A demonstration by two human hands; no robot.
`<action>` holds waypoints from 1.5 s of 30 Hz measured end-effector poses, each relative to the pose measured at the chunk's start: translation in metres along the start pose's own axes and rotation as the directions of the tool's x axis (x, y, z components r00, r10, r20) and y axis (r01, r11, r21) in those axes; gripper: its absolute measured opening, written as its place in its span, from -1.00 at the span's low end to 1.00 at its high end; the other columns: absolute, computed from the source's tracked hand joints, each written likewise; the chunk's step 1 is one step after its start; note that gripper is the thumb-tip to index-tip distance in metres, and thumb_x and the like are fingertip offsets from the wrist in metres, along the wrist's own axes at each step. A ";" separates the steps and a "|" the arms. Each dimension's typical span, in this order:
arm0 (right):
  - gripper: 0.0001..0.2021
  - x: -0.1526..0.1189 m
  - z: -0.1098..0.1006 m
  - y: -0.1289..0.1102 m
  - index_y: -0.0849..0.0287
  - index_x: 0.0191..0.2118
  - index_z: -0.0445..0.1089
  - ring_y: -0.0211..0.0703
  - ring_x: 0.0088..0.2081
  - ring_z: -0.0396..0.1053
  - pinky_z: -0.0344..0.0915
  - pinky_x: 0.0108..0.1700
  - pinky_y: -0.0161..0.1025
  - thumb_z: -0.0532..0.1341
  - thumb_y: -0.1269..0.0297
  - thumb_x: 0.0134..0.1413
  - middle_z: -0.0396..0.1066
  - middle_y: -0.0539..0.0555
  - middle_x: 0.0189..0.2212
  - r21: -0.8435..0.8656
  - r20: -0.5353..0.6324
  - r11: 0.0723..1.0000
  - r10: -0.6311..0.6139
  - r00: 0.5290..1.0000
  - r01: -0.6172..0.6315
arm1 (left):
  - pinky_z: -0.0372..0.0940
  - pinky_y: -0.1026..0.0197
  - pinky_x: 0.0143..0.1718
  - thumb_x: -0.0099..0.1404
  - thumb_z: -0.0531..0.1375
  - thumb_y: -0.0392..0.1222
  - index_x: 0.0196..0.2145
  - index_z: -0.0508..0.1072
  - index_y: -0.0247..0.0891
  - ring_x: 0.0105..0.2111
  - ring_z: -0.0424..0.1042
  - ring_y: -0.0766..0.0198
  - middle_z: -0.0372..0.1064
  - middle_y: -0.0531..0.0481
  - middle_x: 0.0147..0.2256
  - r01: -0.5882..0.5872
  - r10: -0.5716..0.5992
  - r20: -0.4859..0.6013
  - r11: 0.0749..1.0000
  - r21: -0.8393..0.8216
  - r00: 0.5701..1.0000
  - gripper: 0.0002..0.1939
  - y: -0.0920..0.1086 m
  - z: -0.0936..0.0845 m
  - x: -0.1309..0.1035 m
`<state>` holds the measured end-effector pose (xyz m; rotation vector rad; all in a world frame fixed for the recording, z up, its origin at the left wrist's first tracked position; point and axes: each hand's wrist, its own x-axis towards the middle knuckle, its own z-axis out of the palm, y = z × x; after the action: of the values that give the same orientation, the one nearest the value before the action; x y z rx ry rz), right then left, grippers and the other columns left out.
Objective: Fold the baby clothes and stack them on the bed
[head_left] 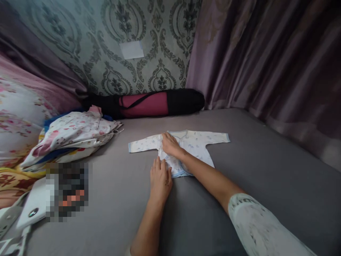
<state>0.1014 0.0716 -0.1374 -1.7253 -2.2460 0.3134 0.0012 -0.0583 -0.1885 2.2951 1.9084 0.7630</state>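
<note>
A small white baby shirt (197, 147) with a faint blue print and blue trim lies spread on a grey sheet, its sleeves out to both sides. My right hand (170, 144) rests on the shirt's left chest, near the sleeve seam, its fingers stretched out and pointing up and left. At the lower left corner of the shirt, my left hand (160, 176) lies flat with its fingertips on the side edge. Part of the shirt's front is hidden under my right hand and forearm.
A grey sheet (112, 199) covers the bed. Piled printed clothes (74, 133) lie on the left, above a white power bank (37, 202) with a cable. Along the patterned wall rests a long black and maroon bag (149, 104). Purple curtains (255, 60) hang at right.
</note>
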 end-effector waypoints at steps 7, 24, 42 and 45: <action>-0.35 -0.072 -0.017 0.036 0.52 0.35 -0.12 0.12 0.38 -0.26 -0.25 0.33 -0.02 -0.14 0.10 0.34 -0.18 0.35 0.37 -0.036 0.039 0.975 0.221 0.974 -0.220 | 0.23 -0.15 0.09 0.36 0.01 -0.19 0.06 0.29 -0.34 0.18 0.21 -0.10 0.18 -0.39 0.16 -0.003 0.004 -0.023 1.000 0.019 1.000 -0.65 0.000 -0.006 -0.001; -0.40 -0.121 -0.023 0.055 0.28 0.37 -0.03 0.05 0.38 -0.26 -0.28 0.33 0.06 -0.19 0.05 0.36 -0.19 0.26 0.38 -0.078 -0.021 0.990 0.119 0.993 -0.120 | 0.12 -0.18 0.18 0.42 -0.05 -0.19 0.09 0.29 -0.27 0.25 0.14 -0.01 0.23 -0.26 0.19 -0.097 0.093 0.113 0.995 0.028 0.989 -0.65 0.009 -0.023 0.000; -0.39 -0.131 -0.010 0.035 0.34 0.36 -0.02 0.05 0.38 -0.28 -0.34 0.34 0.07 -0.17 0.06 0.34 -0.17 0.26 0.37 -0.106 -0.014 0.993 -0.046 0.999 0.044 | 0.19 -0.14 0.12 0.36 -0.02 -0.31 0.01 0.31 -0.27 0.19 0.21 0.00 0.23 -0.30 0.16 -0.069 0.068 0.130 0.998 0.002 0.989 -0.71 0.006 -0.026 0.012; -0.39 -0.127 -0.002 0.035 0.34 0.34 0.02 0.05 0.38 -0.25 -0.29 0.34 0.06 -0.14 0.05 0.33 -0.11 0.26 0.36 0.011 0.061 0.998 -0.062 0.996 0.062 | 0.18 -0.15 0.13 0.34 -0.01 -0.31 0.03 0.30 -0.28 0.19 0.21 0.01 0.24 -0.32 0.15 -0.107 0.113 0.141 0.993 -0.050 0.983 -0.69 -0.004 -0.024 0.009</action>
<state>0.1644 -0.0424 -0.1597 -1.6590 -2.3326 0.3671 -0.0113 -0.0550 -0.1663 2.3756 1.7010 0.6218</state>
